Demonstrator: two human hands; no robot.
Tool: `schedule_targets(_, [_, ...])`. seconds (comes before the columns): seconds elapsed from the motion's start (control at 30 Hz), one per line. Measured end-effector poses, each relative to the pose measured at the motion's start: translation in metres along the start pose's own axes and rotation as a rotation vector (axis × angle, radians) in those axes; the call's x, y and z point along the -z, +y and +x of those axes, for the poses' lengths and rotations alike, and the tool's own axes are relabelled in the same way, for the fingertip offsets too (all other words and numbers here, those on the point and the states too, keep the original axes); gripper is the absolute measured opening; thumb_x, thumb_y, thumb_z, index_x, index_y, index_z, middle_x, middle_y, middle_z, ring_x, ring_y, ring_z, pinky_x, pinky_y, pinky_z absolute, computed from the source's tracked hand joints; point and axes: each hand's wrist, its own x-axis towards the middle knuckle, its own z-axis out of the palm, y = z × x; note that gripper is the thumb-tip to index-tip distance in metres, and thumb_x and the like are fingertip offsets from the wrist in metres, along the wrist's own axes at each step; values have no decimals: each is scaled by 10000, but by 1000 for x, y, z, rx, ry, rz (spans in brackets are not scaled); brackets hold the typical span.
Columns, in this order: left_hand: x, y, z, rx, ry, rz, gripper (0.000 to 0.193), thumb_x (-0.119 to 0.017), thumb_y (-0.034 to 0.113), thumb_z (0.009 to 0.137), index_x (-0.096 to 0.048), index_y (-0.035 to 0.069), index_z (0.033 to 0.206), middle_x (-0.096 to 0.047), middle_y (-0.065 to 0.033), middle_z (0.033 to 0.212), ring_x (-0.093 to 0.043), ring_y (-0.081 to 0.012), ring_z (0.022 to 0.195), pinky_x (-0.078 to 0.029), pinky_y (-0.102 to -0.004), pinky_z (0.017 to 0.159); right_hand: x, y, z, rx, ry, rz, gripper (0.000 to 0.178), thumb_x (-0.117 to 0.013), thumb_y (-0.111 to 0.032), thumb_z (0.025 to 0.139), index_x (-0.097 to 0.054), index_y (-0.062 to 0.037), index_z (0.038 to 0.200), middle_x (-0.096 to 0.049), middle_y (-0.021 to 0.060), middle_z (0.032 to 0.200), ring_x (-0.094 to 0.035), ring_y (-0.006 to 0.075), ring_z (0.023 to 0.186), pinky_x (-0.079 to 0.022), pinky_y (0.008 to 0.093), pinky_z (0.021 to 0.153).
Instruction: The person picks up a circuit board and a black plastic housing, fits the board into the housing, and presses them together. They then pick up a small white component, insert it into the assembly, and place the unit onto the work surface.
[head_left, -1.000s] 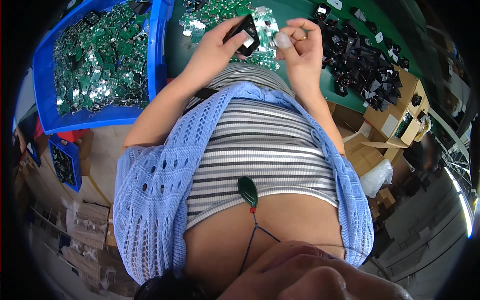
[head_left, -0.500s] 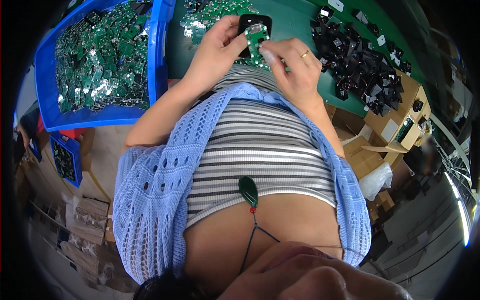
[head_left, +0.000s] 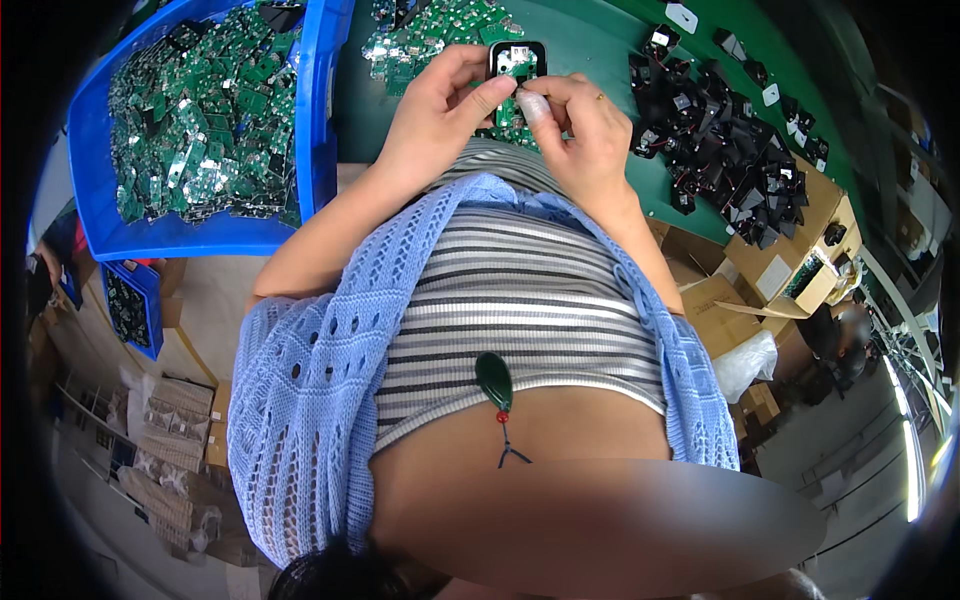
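Left hand (head_left: 438, 117) is clasping the case (head_left: 542, 62), right hand (head_left: 585, 130), grip nearly closed, hold unclear, is working at its near end, the seemingly light, stiff, fragile board (head_left: 516, 62) inside needing edge holds.

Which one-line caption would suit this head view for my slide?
Both hands work at a black casing with a green circuit board in it, near a blue bin.

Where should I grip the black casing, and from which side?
Probably pinch the black casing by its side edges at the far end, coming from the far side: that end sticks out while the left hand and right hand crowd the nearer part. The green board sits inside the rim.
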Motion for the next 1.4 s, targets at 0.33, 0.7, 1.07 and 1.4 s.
schedule_targets(0.33, [7,-11,27,-41,9,-62,269,-611,144,829,-478,16,1025,-585,-42,915,-540,-64,792,-437,-190,663,-13,16,13,-26,-121,-82,163,-647,-55,706,-545,-58,833,-566,74,713,-568,238,592,-455,320,511])
schedule_targets(0.7, [15,-23,40,94,40,-222,244,-592,117,835,-513,44,1053,-586,4,852,-455,-18,641,-347,-169,537,-21,29,21,39,-231,-41,172,-649,-21,721,-552,-62,857,-558,47,690,-514,170,504,-417,282,465])
schedule_targets(1.07, [4,-14,35,-138,9,-166,289,-604,116,830,-493,-7,1066,-587,-65,937,-552,-85,842,-451,-215,733,3,27,27,62,-310,-130,180,-629,-64,739,-534,-55,892,-583,77,775,-591,253,685,-483,333,569])
schedule_targets(1.4, [33,-31,67,72,100,-156,183,-574,100,841,-537,14,999,-588,1,781,-521,-48,714,-407,-192,637,-65,120,109,-309,-78,-85,258,-574,-160,792,-539,-46,1021,-598,114,833,-563,214,694,-462,311,637])
